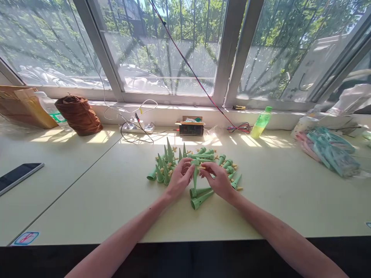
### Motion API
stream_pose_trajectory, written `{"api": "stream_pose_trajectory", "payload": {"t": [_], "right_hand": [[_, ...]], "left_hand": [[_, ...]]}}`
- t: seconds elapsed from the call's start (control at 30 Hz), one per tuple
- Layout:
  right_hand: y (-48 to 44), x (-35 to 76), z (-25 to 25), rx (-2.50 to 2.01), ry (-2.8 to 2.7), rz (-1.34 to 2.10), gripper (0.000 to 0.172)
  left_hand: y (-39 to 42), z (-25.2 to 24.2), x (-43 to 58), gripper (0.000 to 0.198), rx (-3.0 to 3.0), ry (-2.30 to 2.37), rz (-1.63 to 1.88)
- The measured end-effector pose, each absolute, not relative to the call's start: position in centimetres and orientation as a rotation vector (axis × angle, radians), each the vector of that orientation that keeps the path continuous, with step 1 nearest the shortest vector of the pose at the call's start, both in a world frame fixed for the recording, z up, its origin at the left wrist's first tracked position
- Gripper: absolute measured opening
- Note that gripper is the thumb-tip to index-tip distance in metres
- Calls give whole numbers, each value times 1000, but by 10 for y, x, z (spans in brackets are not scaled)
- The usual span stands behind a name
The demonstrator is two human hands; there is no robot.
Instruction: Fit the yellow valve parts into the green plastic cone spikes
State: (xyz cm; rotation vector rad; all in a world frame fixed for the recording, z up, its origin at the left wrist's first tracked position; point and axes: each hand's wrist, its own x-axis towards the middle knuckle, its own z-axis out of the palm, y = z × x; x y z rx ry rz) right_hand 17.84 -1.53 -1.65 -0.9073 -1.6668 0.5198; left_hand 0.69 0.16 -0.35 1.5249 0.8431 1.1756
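My left hand (182, 175) is closed around the wide top of a green plastic watering spike (195, 175), which points down toward the table. Close beside that top, my right hand (218, 178) pinches a small yellow valve piece (202, 168). Whether the piece is inserted into the spike or only touches it, I cannot tell. Below my hands lie two more green spikes (202, 200), their open ends facing left. Several spikes (169, 151) stand point up behind my left hand, and others (228, 163) with yellow pieces lie beyond my right hand.
A small black box (191, 129) sits by the wall, near a power strip (136, 126) with cables. To the right are a green-capped bottle (261, 122) and plastic bags (333, 150). A brown bag (78, 115) and a phone (20, 175) occupy the left side.
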Motion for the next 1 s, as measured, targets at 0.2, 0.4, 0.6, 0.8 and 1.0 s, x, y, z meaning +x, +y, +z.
{"api": "stream_pose_trajectory", "payload": {"t": [0.2,0.4,0.6,0.8,1.0], "right_hand": [[-18,178,-15,-920,-1661,533,12],[-18,178,-15,-950,-1690,503,13],[-19,177,-13,-970,-1718,454,13],[-20,177,-12,-1007,-1741,413,18],[-20,178,-13,-1037,-1754,389,22]], "left_hand": [[1,-4,7,31,1526,835,1172],[0,-6,6,31,1578,860,1164],[0,-6,5,32,1633,870,1189],[-1,-7,5,29,1655,863,1197],[-2,-6,5,30,1693,888,1199]]}}
